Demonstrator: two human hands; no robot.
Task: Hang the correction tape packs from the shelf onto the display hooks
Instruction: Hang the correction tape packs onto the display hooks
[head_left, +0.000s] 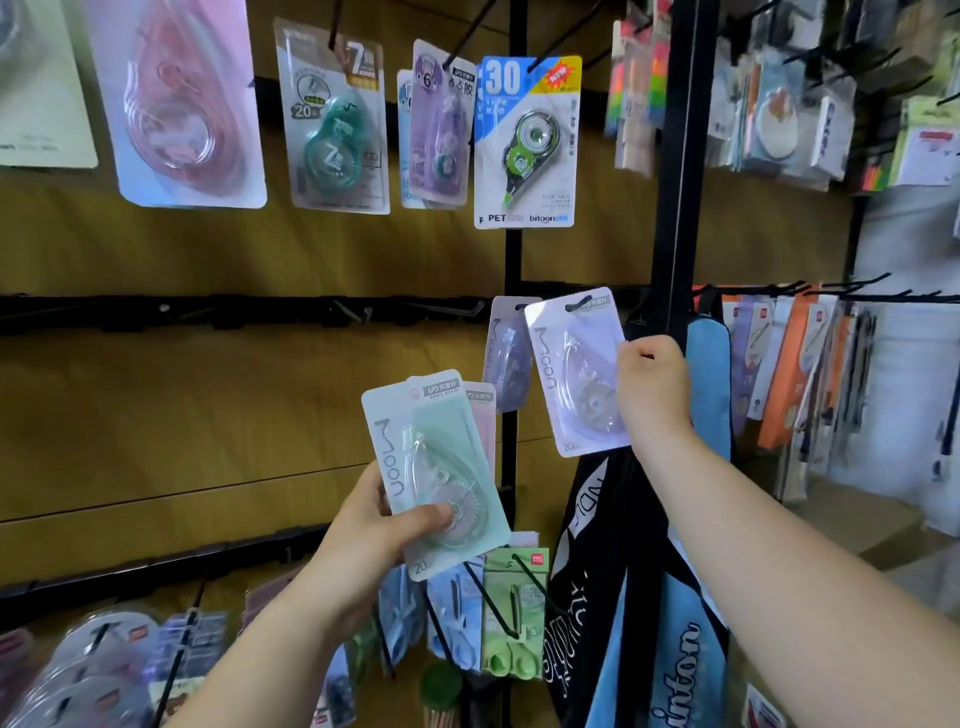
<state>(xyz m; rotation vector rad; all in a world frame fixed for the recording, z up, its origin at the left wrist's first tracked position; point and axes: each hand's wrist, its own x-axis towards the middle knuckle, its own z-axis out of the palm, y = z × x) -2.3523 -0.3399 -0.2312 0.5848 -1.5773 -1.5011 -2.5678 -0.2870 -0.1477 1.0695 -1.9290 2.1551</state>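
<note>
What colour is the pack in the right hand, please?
The pack in the right hand is pale lilac, shown in the head view.

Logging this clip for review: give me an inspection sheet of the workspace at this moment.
Surface: wood-look display wall with black hook rails.
Job's things: lilac pack held up at the middle rail, whether hooked cannot tell; green pack fronting a fanned stack.
Clutter: other packs hang above.
Hands: right hand grips the lilac pack; left hand holds the stack.
Cables: nothing seen.
Surroundings: blue and black bags, stationery racks to the right.
</note>
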